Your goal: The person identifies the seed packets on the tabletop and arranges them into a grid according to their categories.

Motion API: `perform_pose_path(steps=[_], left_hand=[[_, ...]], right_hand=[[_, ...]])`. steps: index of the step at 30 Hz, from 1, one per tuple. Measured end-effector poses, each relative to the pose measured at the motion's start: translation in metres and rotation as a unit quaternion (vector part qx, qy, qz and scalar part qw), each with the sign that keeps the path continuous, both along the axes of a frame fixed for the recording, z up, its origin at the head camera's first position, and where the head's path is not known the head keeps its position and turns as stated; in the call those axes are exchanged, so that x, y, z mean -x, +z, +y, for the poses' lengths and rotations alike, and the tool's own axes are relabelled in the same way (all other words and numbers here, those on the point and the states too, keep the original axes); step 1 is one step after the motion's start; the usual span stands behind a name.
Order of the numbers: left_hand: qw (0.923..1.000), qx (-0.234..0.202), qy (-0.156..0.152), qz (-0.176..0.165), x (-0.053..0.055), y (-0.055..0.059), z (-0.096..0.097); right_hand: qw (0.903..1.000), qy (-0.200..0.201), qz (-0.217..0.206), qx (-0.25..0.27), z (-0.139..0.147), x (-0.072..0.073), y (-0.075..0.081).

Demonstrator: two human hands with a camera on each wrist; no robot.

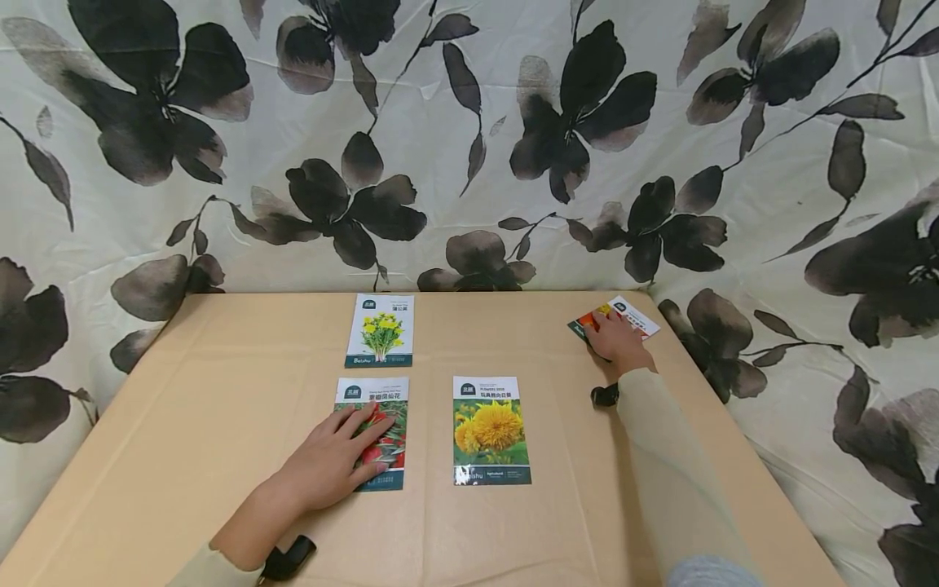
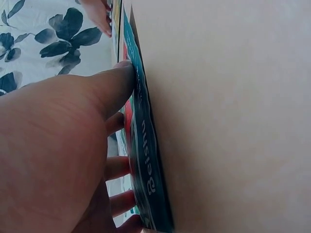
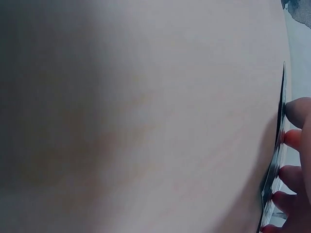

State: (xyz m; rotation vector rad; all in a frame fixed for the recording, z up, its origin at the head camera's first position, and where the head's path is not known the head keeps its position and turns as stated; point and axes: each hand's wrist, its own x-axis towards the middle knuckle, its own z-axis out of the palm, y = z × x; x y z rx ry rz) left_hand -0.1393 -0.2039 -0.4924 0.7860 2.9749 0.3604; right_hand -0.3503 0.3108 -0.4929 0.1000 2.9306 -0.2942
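Note:
In the head view my left hand (image 1: 326,461) lies over a seed packet with red flowers (image 1: 397,447), its fingers spread across the picture. The left wrist view shows the thumb (image 2: 119,80) and fingertips touching the packet's face, with its dark teal edge (image 2: 146,160) along the table. At the back right, my right hand (image 1: 619,338) rests its fingertips on another seed packet (image 1: 637,316), which lies at an angle; the hand covers much of its picture. In the right wrist view that packet (image 3: 274,165) appears edge-on, fingers touching its face.
A seed packet with yellow blossoms on green stems (image 1: 381,330) lies behind the left hand's packet. Right of that hand is a packet with large yellow flowers (image 1: 491,430). The tan table (image 1: 220,375) meets a floral cloth (image 1: 469,163) at its back edge.

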Motion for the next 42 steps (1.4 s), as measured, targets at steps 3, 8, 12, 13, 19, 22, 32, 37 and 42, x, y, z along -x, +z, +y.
perform_pose_path(steps=[3, 8, 12, 13, 19, 22, 32, 37, 42], left_hand=[[1.0000, 0.000, -0.001, 0.003, 0.000, -0.001, 0.000], [1.0000, -0.003, -0.005, 0.006, -0.001, 0.000, 0.000], [0.9999, -0.007, -0.006, 0.006, -0.001, 0.002, 0.000], [1.0000, -0.007, -0.005, 0.004, -0.001, 0.002, 0.001], [0.9999, -0.013, -0.005, 0.009, -0.002, 0.001, 0.000], [0.9996, -0.018, -0.010, 0.018, -0.002, 0.000, 0.000], [0.9999, -0.011, -0.003, 0.006, -0.001, 0.000, -0.001], [0.9999, -0.012, -0.004, 0.009, -0.002, 0.002, -0.001], [0.9999, -0.010, -0.008, 0.011, -0.001, 0.002, -0.001]], right_hand=[[0.9999, -0.002, -0.009, 0.004, 0.000, 0.000, 0.000], [0.9998, -0.004, -0.017, 0.006, 0.001, 0.000, -0.001], [0.9997, -0.005, -0.022, 0.007, 0.001, 0.000, -0.002], [0.9997, -0.005, -0.023, 0.007, 0.001, 0.000, -0.002], [0.9994, -0.005, -0.034, 0.003, 0.000, 0.000, -0.001], [0.9992, -0.007, -0.039, 0.004, -0.001, 0.000, 0.000], [0.9989, 0.001, -0.046, 0.012, -0.005, 0.000, 0.006], [0.9985, 0.007, -0.053, 0.012, -0.008, 0.000, 0.007], [0.9983, 0.018, -0.054, 0.011, -0.013, -0.003, 0.008]])
